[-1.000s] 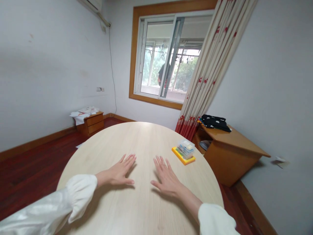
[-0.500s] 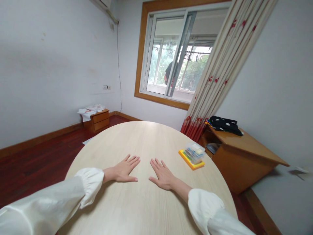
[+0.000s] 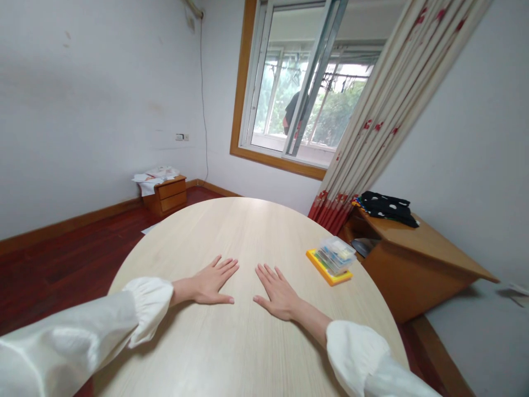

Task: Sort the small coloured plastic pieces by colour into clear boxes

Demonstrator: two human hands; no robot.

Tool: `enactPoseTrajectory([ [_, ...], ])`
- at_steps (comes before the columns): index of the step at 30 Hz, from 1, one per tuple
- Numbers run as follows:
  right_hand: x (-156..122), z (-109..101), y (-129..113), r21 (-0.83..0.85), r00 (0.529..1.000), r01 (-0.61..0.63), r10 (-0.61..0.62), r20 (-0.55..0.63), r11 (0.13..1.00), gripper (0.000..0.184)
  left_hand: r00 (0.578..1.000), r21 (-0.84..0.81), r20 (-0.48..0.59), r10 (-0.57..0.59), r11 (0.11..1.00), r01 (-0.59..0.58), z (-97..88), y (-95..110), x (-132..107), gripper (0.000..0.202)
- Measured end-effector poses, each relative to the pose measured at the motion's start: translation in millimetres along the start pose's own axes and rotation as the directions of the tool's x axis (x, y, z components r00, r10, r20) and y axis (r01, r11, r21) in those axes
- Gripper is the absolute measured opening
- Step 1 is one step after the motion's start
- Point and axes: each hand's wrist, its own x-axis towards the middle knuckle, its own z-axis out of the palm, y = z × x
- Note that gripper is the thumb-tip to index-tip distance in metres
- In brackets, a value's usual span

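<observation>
My left hand [image 3: 212, 282] lies flat, palm down, on the round pale wooden table [image 3: 248, 237], fingers stretched out and holding nothing. My right hand [image 3: 278, 292] rests flat beside it a little to the right, fingers also spread and empty. Both arms wear white sleeves. To the right of my right hand, near the table's right edge, sits a clear plastic box of small coloured items [image 3: 335, 255] on a yellow-orange tray [image 3: 326, 271].
A low wooden cabinet [image 3: 413, 253] with a black dotted cloth [image 3: 386, 207] stands right of the table. A red-patterned curtain [image 3: 372, 127] hangs by the window [image 3: 297, 88]. A small drawer unit with papers [image 3: 163, 190] stands by the left wall. The floor is dark red wood.
My hands have stayed flat on the table. The view has shifted slightly, so the window and the box appear further right and higher.
</observation>
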Motion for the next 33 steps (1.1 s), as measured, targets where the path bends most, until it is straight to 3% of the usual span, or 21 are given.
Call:
enactPoseTrajectory([
  [9,-1,-3,-2,-0.008,1.000,-0.011,0.011,0.015,1.000,0.083,1.000,-0.009,0.016,0.006,1.000,-0.006,-2.3,1,1,0.094],
  [21,9,2,-4,-0.009,0.998,-0.018,0.017,-0.053,1.000,0.079,1.000,-0.008,-0.004,0.008,1.000,-0.008,0.4,-1,2,0.088],
  [24,11,5,-4,-0.046,0.978,-0.004,-0.005,-0.210,0.999,0.068,0.989,-0.008,-0.147,-0.002,1.000,0.001,-2.3,3,-2,0.080],
  [27,12,14,0,-0.114,0.900,-0.094,0.035,-0.435,0.989,0.046,0.924,0.014,-0.375,-0.070,0.997,0.081,0.8,6,-6,0.049],
  [29,14,22,5,-0.168,0.877,-0.122,0.027,-0.480,0.978,0.045,0.902,0.023,-0.420,-0.097,0.993,0.118,7.3,4,-7,0.043],
  [33,17,33,15,-0.211,0.869,-0.103,-0.015,-0.494,0.972,0.035,0.883,-0.026,-0.464,-0.071,0.997,0.067,23.0,-6,-4,0.036],
])
